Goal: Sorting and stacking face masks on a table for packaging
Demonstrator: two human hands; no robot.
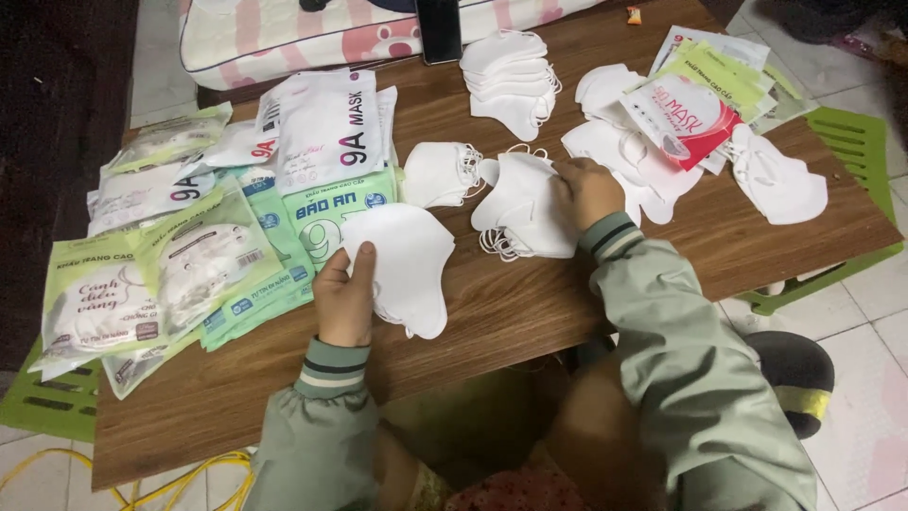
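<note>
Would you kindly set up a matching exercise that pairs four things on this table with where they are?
Things:
1. Mask in the left hand
2. Mask pile under the right hand
3. Green packets
4. Red-and-white packet

Places:
A. Far right of the table, on loose masks
B. Left side of the table
C. Near the front edge, left of centre
D. Middle of the table

Pairs: 1-C, 2-D, 3-B, 4-A

The left hand holds its mask; the right hand rests on the pile.
</note>
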